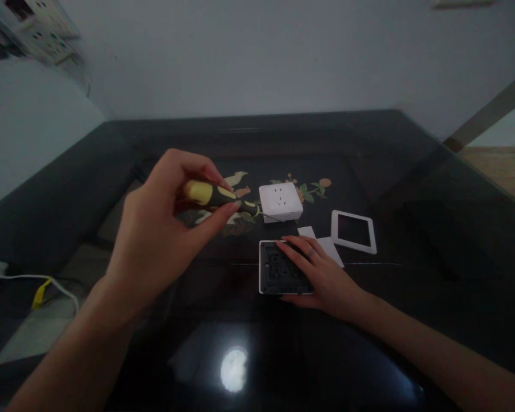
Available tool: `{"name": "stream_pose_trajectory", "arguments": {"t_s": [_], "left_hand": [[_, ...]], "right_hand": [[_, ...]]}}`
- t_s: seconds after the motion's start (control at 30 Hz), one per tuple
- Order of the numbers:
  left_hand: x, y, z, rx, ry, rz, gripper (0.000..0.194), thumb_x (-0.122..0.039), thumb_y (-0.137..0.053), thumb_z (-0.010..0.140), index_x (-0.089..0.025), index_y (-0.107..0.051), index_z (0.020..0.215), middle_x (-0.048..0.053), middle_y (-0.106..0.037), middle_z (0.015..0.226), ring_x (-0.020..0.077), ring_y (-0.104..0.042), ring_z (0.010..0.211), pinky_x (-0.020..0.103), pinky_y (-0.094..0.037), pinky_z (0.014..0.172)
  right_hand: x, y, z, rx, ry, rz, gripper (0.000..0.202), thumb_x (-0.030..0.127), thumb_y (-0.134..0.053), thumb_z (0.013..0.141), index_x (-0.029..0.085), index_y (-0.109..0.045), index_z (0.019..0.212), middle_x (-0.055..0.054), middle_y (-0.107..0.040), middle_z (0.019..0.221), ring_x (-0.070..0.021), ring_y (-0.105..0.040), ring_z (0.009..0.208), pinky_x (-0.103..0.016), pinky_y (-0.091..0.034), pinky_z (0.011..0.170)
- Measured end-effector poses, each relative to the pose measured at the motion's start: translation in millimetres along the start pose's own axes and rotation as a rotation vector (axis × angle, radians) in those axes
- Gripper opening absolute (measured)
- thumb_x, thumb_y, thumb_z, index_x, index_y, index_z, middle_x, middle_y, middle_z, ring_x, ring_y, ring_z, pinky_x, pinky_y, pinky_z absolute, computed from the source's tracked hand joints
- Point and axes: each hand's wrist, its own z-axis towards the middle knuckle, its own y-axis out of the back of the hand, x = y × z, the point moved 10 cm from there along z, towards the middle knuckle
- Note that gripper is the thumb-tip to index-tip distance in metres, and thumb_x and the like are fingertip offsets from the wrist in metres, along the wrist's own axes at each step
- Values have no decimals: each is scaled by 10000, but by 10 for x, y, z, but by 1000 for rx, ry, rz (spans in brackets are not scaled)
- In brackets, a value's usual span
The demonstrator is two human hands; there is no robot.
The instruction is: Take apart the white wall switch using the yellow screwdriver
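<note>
This looks like a home: flower-decorated glossy table [214, 309], plain wall [257, 63], wood-toned floor [502, 169].

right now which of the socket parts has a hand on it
The dark-faced, white-edged part under the right hand. The white socket box beyond it and the white frame to its right have no hand on them.

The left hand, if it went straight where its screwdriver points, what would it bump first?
Probably the white socket box: the screwdriver overlaps its lower edge here, but depth is hard to judge.
</note>
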Motion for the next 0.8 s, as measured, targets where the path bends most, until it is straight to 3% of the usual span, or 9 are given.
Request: {"name": "stream_pose_trajectory", "arguments": {"t_s": [0.2, 0.37, 0.6, 0.8], "left_hand": [[196, -360, 38, 244, -44, 240, 176, -151, -687, 791, -225, -588, 916, 5, -683, 921, 192, -662, 800, 324, -542, 729], [233, -539, 13, 316, -77, 370, 148, -114, -655, 802, -201, -569, 885, 29, -670, 936, 210, -654, 854, 349, -527, 814], [458, -763, -86, 495, -40, 458, 261, -121, -602, 838, -169, -564, 1091, 81, -677, 1055, 267, -661, 981, 389, -521, 853], [679, -1082, -278, 679, -20, 481, 226, -136, -553, 892, -176, -554, 1115, 102, -662, 1139, 266, -656, 1030, 394, -529, 856]], "right_hand": [[1, 6, 4, -4, 1, 5, 893, 415, -716, 779, 212, -241, 1507, -187, -435, 1422, -370, -422, 1300, -608, -442, 1035], [-15, -9, -1, 2, -7, -2, 898, 437, -718, 772, 200, -258, 1506, -187, -421, 1440, -378, -409, 1306, -604, -448, 1031], [-12, -1, 5, -5, -7, 1, 912, 451, -697, 785, 224, -214, 1525, -188, -429, 1440, -377, -424, 1300, -616, -446, 1022], [8, -2, 3, -23, 23, -30, 1000, 487, -689, 791, 173, -111, 1545, -210, -422, 1446, -376, -403, 1324, -598, -427, 1051]]}}
